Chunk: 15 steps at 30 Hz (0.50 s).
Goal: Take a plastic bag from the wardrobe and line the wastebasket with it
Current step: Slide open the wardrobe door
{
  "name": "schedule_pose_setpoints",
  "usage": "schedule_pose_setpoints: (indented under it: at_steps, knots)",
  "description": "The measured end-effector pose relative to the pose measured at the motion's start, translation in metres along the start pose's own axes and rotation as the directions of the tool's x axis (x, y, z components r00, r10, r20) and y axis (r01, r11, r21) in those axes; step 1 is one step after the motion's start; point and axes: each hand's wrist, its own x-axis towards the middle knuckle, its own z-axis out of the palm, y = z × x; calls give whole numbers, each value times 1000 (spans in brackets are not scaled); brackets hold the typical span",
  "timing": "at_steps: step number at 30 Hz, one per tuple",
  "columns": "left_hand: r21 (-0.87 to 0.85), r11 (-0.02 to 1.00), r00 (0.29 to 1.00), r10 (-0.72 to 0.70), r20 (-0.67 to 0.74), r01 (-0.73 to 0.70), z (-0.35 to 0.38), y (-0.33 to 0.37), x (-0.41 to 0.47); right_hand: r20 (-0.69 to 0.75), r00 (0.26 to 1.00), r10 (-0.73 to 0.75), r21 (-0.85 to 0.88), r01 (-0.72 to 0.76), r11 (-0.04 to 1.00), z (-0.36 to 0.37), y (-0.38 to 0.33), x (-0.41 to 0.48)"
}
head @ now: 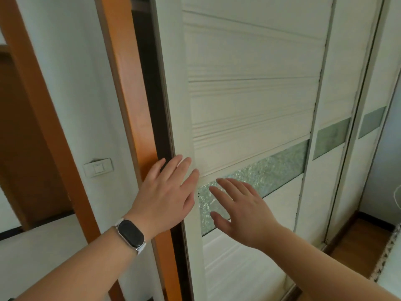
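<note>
wardrobe (249,101) sliding door stands slightly ajar, left hand (167,196) and right hand (240,211) flat, fingers spread.

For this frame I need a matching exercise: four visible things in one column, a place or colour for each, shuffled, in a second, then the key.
Things:
1. left hand
2. right hand
3. wall switch
4. wristband

Descriptions:
A. white plate on the wall, left of the wardrobe
B. black face, pale strap
C. flat by the sliding door's left edge
D. spread over the textured glass strip

Pairs: 1-C, 2-D, 3-A, 4-B
</note>
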Motion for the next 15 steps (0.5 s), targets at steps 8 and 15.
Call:
schedule_pose_setpoints:
  at_steps: [8, 15]
  knots:
    - [19, 999, 995, -42, -89, 44, 15, -14, 40, -238, 968, 84, -6, -88, 996, 37, 33, 73]
    - [122, 991, 992, -32, -124, 47, 27, -17, 42, -323, 944, 72, 27, -66, 997, 74, 39, 98]
